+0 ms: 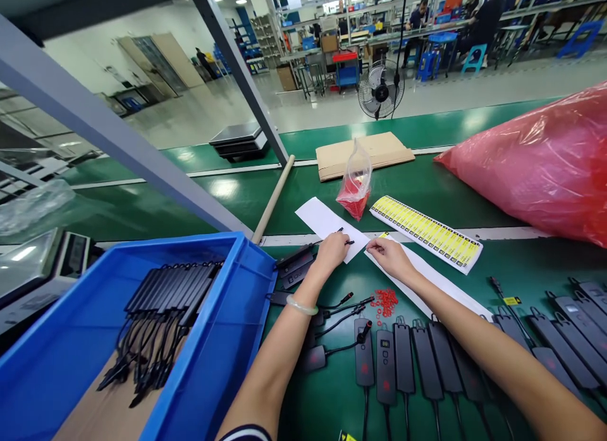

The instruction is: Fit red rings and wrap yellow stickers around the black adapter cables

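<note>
My left hand [332,251] is closed round a thin black cable end [345,236] and rests on a white backing sheet [322,218]. My right hand [389,254] is pinched at the end of a long white strip [439,279], on something too small to make out. A sheet of yellow labels [427,231] lies just beyond my right hand. A small pile of red rings [385,300] sits below both hands. A row of black adapters [403,362] with cables lies under my forearms.
A blue bin [227,340] with several black adapters stands at the left. A small bag of red parts [355,188], flat cardboard [365,151] and a big red plastic bag [535,162] lie further back. A wooden stick [274,197] leans by a grey frame post. People work far behind.
</note>
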The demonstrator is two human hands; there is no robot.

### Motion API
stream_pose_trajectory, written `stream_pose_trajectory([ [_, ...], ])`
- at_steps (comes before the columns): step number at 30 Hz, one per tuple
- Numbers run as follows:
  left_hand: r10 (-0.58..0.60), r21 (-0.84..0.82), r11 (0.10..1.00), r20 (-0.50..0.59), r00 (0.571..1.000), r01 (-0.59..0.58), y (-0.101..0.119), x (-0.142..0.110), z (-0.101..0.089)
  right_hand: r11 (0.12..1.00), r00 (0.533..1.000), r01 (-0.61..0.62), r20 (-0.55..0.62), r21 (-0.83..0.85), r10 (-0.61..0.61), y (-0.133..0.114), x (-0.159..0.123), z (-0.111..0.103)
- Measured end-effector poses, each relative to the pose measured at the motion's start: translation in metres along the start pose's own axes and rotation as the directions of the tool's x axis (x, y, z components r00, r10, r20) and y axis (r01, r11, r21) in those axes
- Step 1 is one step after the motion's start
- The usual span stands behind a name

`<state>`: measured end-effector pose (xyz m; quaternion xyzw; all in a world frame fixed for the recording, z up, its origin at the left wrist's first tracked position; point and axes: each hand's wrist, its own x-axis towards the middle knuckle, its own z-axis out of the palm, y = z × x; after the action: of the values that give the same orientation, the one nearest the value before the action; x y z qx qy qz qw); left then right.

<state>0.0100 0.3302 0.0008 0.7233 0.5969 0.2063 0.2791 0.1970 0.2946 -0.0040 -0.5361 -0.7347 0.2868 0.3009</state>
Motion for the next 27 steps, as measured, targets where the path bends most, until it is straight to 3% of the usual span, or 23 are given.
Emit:
stream_pose_trajectory([
  [5,0.033,-0.222,0.975,0.108,0.994,-0.009,-0.009,-0.013,0.001,1.0,0.999,0.004,-0.043,-0.009,-0.004,0.0,0.008,0.007],
  [12,0.092,-0.553,0.83,0.262,0.961,0.071,0.001,-0.029,-0.005,0.996,0.994,0.091,-0.064,0.023,-0.089,-0.01,0.005,0.015],
  [19,0.1,-0.638,0.755,0.339,0.935,0.151,0.003,-0.032,-0.011,0.985,0.983,0.17,-0.078,0.04,-0.166,-0.015,0.001,0.013],
  [27,0.011,-0.63,0.748,0.326,0.945,0.208,0.002,-0.035,-0.012,0.961,0.961,0.269,-0.052,-0.068,-0.273,-0.017,-0.001,0.015],
])
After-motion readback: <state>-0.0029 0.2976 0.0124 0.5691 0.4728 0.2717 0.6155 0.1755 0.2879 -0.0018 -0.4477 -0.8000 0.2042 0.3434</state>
